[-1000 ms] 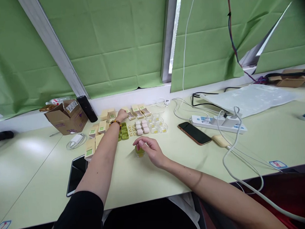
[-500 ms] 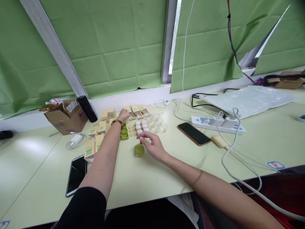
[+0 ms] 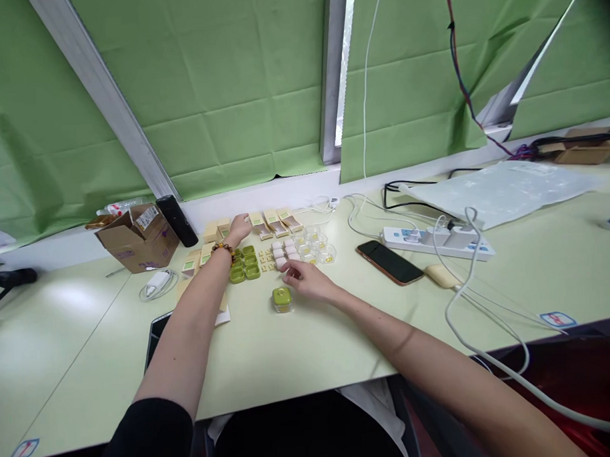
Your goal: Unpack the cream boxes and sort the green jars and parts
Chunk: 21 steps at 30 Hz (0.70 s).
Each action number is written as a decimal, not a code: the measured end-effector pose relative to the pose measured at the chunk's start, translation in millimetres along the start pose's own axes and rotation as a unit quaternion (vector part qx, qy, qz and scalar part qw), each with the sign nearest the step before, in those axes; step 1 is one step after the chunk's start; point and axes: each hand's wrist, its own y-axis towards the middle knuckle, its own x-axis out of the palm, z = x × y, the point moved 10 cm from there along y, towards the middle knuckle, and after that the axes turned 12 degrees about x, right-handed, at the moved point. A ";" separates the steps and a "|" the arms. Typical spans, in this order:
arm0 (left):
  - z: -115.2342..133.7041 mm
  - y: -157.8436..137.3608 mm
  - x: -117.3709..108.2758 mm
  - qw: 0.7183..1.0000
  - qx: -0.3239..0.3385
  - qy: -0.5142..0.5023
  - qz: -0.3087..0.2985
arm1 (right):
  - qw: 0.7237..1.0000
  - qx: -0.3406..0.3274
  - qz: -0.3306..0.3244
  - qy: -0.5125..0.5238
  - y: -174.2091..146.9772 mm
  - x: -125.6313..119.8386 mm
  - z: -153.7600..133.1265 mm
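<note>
At the far side of the table my left hand (image 3: pixel 241 227) is among small cream card boxes (image 3: pixel 259 225), its fingers mostly hidden from me. A beaded bracelet (image 3: pixel 222 250) is on that wrist. My right hand (image 3: pixel 307 280) hovers with loosely bent fingers, thumb and forefinger apart, nothing visible in them. Just left of it stands a small clear container with a green lid (image 3: pixel 282 299). Behind lie rows of green square lids or cups (image 3: pixel 252 271), tiny yellow pieces (image 3: pixel 264 260), pale pink rounded blocks (image 3: pixel 277 254) and clear cups (image 3: pixel 328 254) with yellow marks.
An open cardboard box (image 3: pixel 138 239) and a black cylinder (image 3: pixel 177 221) stand back left. Beside them is a white charger (image 3: pixel 157 281). A dark tablet (image 3: pixel 156 333) lies partly under my left arm. To the right are a phone (image 3: pixel 389 261), a power strip (image 3: pixel 438 242) and trailing cables.
My left hand has shifted left, away from the row of boxes at the back. My right hand has turned slightly and its fingers point lower. The view has shifted a little.
</note>
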 end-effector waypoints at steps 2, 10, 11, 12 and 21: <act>10.5 -8.9 -13.1 1.000 0.019 -0.013 0.021 | 0.999 0.002 -0.035 -0.002 2.9 0.0 1.4; 86.2 -124.4 -20.8 0.983 0.173 -0.057 -0.023 | 0.967 -0.050 -0.213 -0.128 -18.3 14.3 -11.4; 92.1 -144.6 -19.4 0.982 0.181 -0.038 -0.035 | 0.965 -0.054 -0.207 -0.154 -20.3 16.7 -12.7; 96.0 -163.4 -18.1 0.982 0.184 -0.022 -0.046 | 0.963 -0.057 -0.195 -0.176 -21.7 18.9 -14.3; 77.7 -235.1 -7.6 0.985 0.152 0.023 -0.076 | 0.975 -0.103 -0.091 -0.174 -27.4 36.6 -28.2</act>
